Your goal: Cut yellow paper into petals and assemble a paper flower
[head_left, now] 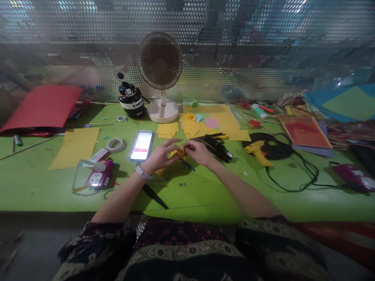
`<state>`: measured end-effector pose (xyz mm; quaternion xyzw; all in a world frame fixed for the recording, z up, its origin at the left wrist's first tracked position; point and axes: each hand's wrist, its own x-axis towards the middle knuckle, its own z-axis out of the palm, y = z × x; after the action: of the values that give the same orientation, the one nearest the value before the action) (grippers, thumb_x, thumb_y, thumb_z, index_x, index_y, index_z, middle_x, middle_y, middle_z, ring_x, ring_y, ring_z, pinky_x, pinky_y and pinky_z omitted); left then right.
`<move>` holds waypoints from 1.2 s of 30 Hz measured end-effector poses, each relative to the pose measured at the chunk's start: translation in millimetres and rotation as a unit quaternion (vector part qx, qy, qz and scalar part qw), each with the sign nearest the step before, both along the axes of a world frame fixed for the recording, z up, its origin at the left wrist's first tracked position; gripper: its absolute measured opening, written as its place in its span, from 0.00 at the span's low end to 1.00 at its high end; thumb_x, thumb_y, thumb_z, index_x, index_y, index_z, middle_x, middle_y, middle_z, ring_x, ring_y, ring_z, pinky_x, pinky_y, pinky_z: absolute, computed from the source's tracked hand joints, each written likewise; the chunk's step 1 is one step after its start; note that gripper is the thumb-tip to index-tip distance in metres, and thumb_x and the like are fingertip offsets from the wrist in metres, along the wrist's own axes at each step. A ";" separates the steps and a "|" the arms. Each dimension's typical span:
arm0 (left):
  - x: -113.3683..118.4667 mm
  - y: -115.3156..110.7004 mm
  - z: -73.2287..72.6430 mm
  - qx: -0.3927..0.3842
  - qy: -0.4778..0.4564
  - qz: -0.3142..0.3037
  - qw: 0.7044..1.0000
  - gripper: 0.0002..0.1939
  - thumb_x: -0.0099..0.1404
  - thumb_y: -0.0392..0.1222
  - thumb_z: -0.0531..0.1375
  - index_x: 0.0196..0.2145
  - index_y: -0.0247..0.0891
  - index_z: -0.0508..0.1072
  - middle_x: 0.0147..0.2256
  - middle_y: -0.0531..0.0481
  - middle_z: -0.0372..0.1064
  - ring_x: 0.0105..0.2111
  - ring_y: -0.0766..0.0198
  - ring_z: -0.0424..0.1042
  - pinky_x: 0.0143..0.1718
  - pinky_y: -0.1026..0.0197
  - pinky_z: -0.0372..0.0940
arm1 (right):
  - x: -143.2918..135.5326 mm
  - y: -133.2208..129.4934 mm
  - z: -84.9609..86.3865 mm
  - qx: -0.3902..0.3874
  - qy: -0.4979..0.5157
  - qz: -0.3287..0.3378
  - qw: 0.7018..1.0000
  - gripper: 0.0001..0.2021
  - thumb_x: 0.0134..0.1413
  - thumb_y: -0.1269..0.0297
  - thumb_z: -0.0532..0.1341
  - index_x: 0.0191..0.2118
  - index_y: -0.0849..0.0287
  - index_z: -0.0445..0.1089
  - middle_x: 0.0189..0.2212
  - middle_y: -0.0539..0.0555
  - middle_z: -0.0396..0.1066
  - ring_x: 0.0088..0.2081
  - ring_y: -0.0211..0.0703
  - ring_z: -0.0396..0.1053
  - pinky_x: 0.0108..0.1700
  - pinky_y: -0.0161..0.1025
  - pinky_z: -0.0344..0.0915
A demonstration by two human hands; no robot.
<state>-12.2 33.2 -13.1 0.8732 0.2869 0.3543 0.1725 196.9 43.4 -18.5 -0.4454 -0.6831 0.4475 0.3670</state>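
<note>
Near the middle of the green table, my left hand (162, 155) and my right hand (199, 152) meet at a small piece of folded yellow paper (178, 152). Both hands have their fingertips closed on it, the left from one side and the right from the other. Its exact shape is partly covered by my fingers. A thin dark blue bit (189, 166) shows just below it. Under my left hand lies another yellow slip (160, 171). Just beyond my right hand is a black stapler-like tool (218, 146). A lit phone (142, 146) lies left of my left hand.
A fan (160, 62) and a dark bottle (131, 102) stand at the back. Yellow squares (167, 129) lie before them. On the right, a yellow glue gun (258, 153) trails a cord. A tape roll (115, 145) and purple power strip (101, 175) are on the left.
</note>
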 end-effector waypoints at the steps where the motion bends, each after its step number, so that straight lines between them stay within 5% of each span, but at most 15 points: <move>1: 0.0 -0.3 0.5 -0.004 0.000 -0.001 1.000 0.07 0.64 0.35 0.60 0.41 0.38 0.73 0.57 0.38 0.66 0.55 0.53 0.71 0.55 0.46 0.68 | -0.2 -0.4 0.2 0.001 -0.002 -0.001 1.000 0.03 0.51 0.70 0.60 0.33 0.60 0.71 0.29 0.53 0.77 0.31 0.41 0.75 0.41 0.41 0.72; 6: 0.7 -0.6 0.7 -0.015 -0.015 0.020 1.000 0.09 0.64 0.36 0.59 0.43 0.38 0.72 0.56 0.38 0.68 0.54 0.53 0.71 0.55 0.48 0.68 | -0.9 -1.7 0.1 -0.016 0.011 -0.012 1.000 0.02 0.51 0.69 0.61 0.33 0.60 0.71 0.29 0.53 0.76 0.31 0.42 0.76 0.40 0.43 0.73; 9: 0.5 2.1 -2.9 -0.043 -0.044 0.096 0.993 0.12 0.63 0.40 0.61 0.44 0.37 0.70 0.48 0.39 0.73 0.48 0.55 0.75 0.47 0.53 0.72 | -1.0 -1.4 1.6 -0.037 0.037 -0.049 0.997 0.03 0.51 0.67 0.63 0.32 0.60 0.71 0.29 0.53 0.76 0.29 0.42 0.75 0.37 0.43 0.74; 13: 1.7 5.0 -6.6 -0.182 -0.074 0.166 0.966 0.11 0.63 0.48 0.61 0.35 0.36 0.72 0.32 0.46 0.75 0.29 0.62 0.76 0.27 0.63 0.69 | -1.2 -0.8 4.7 -0.039 0.060 -0.088 0.994 0.05 0.49 0.64 0.64 0.31 0.60 0.71 0.29 0.53 0.76 0.27 0.40 0.74 0.33 0.40 0.75; 19: 11.6 -0.6 -2.5 -0.383 -0.135 0.142 0.902 0.17 0.64 0.53 0.60 0.32 0.34 0.74 0.31 0.44 0.77 0.24 0.64 0.77 0.21 0.67 0.66 | -5.1 -4.7 6.3 -0.007 0.067 -0.120 0.991 0.08 0.47 0.60 0.64 0.31 0.59 0.71 0.26 0.52 0.73 0.28 0.41 0.72 0.31 0.38 0.74; 36: 14.2 -2.3 0.2 -0.404 -0.182 0.173 0.879 0.11 0.62 0.45 0.60 0.27 0.33 0.72 0.24 0.47 0.75 0.21 0.68 0.74 0.21 0.69 0.64 | -5.5 -9.5 10.6 0.020 0.013 -0.099 0.995 0.09 0.52 0.58 0.61 0.30 0.58 0.72 0.26 0.50 0.73 0.27 0.40 0.71 0.33 0.37 0.70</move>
<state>1.9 30.8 -12.9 0.5837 0.5155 0.3845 0.4956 191.4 33.8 -7.9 -0.4975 -0.6399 0.4007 0.4271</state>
